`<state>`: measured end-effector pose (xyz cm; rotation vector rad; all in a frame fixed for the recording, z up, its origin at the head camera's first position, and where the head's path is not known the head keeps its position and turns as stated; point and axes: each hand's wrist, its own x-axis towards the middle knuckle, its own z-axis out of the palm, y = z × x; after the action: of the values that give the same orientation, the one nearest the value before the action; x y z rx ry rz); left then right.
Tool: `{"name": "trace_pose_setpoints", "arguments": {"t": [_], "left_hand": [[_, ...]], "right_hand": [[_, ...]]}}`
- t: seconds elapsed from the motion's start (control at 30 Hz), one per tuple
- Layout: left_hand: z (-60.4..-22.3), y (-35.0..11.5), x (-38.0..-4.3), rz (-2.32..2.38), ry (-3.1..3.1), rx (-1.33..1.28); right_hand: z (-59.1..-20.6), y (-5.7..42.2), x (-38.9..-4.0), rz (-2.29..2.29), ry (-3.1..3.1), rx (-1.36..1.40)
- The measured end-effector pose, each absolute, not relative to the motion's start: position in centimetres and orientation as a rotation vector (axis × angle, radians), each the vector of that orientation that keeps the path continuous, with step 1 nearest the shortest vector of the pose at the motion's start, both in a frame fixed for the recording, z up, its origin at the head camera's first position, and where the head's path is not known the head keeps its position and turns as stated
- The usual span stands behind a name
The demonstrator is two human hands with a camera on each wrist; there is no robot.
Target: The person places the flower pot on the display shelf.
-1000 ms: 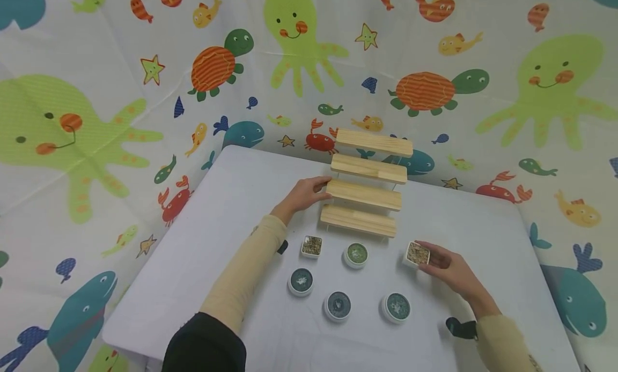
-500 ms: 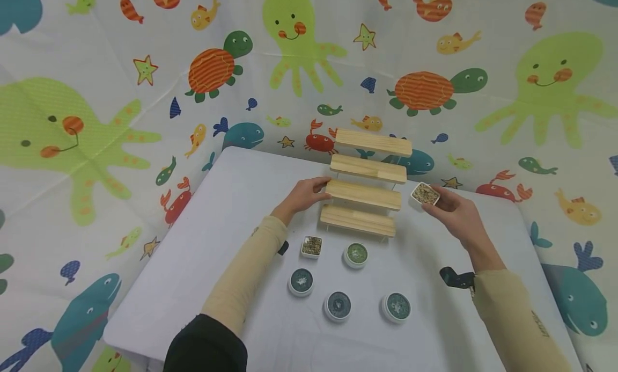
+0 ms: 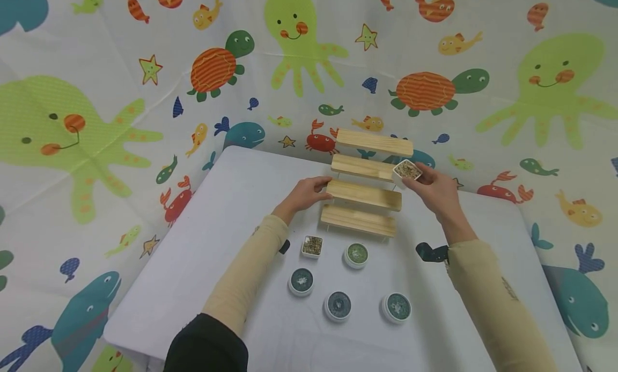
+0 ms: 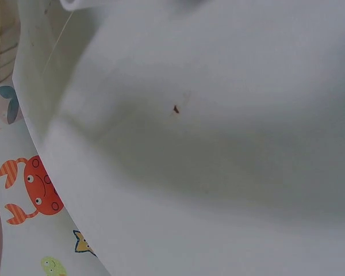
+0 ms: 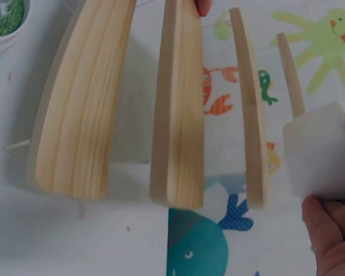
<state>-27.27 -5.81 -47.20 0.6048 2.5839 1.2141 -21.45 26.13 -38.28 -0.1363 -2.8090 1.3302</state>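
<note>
In the head view my right hand (image 3: 436,195) pinches a small square white pot (image 3: 407,169) filled with tan gravel-like bits. It is held up at the right end of the second step from the top of a tiered wooden stand (image 3: 364,195). The pot's plain white side (image 5: 319,152) faces the right wrist view, thumb and fingers at its edges; whether it touches the step cannot be told. My left hand (image 3: 303,195) grips the left end of the stand's third step, thumb in front and fingers behind.
On the white table (image 3: 207,221), before the stand, are another square gravel pot (image 3: 312,246), a round pot with green filling (image 3: 356,255) and several round dark-topped pots (image 3: 338,306). A sea-animal printed cloth (image 3: 333,50) hangs behind the table.
The right hand has carried the square pot from the table's right side up and back, then left to the stand's second step from the top. The left hand stays put.
</note>
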Motion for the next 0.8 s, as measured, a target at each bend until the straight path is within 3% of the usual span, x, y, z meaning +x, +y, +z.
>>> {"name": "trace_pose_setpoints", "arguments": {"t": [0.8], "left_hand": [[-47.1, -5.9, -27.0, 1.267, 2.547, 0.574]], "right_hand": [[-35.8, 19.7, -27.0, 1.402, -2.673, -0.129]]}}
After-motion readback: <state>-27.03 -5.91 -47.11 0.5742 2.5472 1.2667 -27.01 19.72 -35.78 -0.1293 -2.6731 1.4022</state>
